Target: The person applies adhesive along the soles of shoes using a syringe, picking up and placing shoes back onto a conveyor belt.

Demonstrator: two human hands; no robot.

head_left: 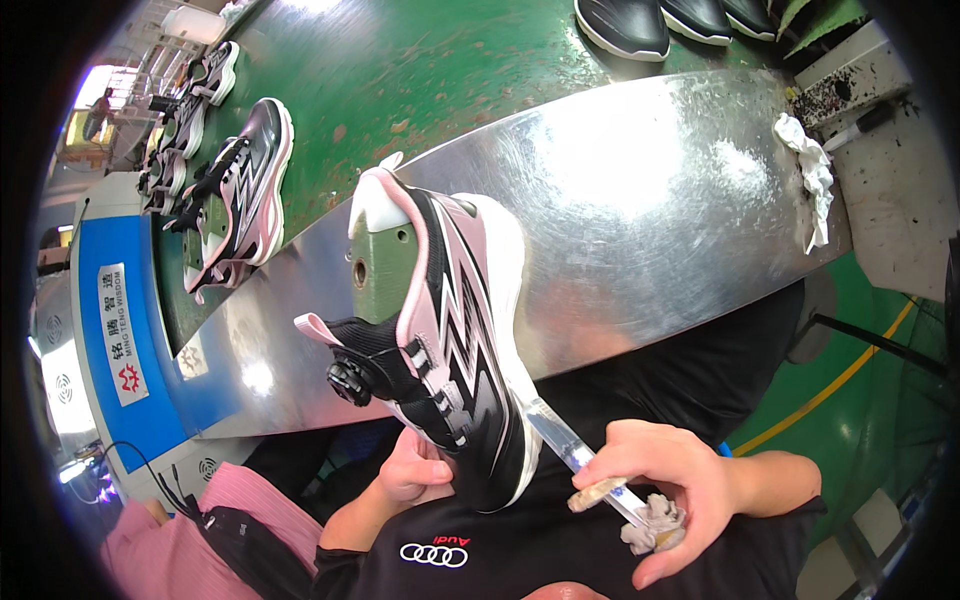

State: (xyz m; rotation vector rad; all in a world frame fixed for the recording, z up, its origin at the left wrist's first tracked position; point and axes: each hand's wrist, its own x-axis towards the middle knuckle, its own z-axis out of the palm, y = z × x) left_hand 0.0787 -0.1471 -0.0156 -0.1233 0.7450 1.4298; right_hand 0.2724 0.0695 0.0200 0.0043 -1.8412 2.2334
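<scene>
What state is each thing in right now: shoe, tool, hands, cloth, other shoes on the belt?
Shoe: on green last, held toe-down.
Left hand: gripping its toe.
Right hand: holding clear tool, tip at sole edge.
White cloth: crumpled on steel table.
Matching shoe: lying on green belt.

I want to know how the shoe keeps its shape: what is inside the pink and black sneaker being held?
A green shoe last fills the sneaker; its flat top with a round hole shows at the opening. How far it reaches toward the toe is covered by the upper.
</scene>
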